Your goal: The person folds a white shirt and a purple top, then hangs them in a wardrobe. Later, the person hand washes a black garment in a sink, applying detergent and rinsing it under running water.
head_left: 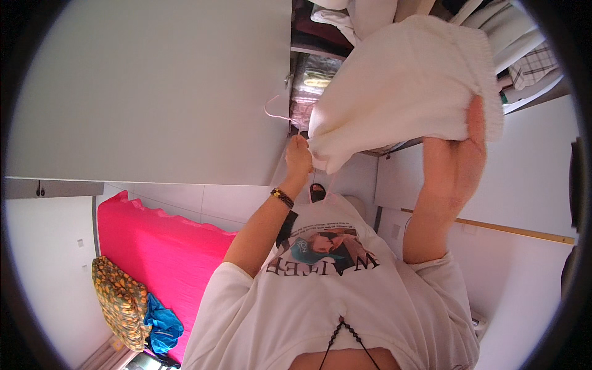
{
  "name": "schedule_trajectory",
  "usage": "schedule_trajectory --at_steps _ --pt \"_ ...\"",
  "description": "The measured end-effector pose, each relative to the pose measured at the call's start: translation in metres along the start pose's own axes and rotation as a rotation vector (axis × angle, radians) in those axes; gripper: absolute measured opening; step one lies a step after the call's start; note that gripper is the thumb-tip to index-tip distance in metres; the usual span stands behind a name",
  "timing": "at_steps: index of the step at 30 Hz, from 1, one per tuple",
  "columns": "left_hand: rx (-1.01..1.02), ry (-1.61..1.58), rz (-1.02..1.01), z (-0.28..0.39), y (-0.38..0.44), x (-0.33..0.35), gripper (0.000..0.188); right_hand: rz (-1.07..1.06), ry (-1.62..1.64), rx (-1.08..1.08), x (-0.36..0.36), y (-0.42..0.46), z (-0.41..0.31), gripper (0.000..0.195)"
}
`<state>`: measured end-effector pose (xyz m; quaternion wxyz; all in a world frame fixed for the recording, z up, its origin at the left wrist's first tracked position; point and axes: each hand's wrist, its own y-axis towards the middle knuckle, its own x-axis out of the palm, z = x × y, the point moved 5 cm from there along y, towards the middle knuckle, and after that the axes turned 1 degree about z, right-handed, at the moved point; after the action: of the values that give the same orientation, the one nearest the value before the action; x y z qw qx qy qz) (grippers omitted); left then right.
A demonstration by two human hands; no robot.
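Note:
A white garment with a ribbed edge (397, 83) is spread out in front of me, before an open wardrobe. My left hand (299, 156) is closed around a pink clothes hanger (276, 115) at the garment's narrow end, its hook sticking out above my fist. At the far right of the cloth, near the ribbed edge, is my right hand (469, 125). Its fingers lie against the fabric and are partly blurred, so whether they grip it is unclear. Another thin pink piece hangs below the cloth, over my white shirt.
A large pale wardrobe door (152, 92) stands at the left. Folded clothes in plastic bags (317, 78) fill a shelf, with hanging clothes (495, 27) at the upper right. Behind lie a bright pink bedspread (171, 249), a patterned pillow (120, 300) and a blue cloth (163, 326).

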<state>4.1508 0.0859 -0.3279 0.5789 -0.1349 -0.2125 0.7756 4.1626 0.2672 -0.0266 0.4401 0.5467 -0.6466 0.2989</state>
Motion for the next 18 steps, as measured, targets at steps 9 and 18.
schedule_trajectory --at_steps 9,18 --pt "0.215 -0.135 -0.17 0.042 -0.031 0.008 0.046 -0.409 0.255 0.056 0.022 0.019 -0.036 0.042" --pt "0.398 0.206 -0.466 0.041 -0.048 0.03 0.07 0.136 -0.133 -0.339 0.026 0.02 -0.057 0.044"
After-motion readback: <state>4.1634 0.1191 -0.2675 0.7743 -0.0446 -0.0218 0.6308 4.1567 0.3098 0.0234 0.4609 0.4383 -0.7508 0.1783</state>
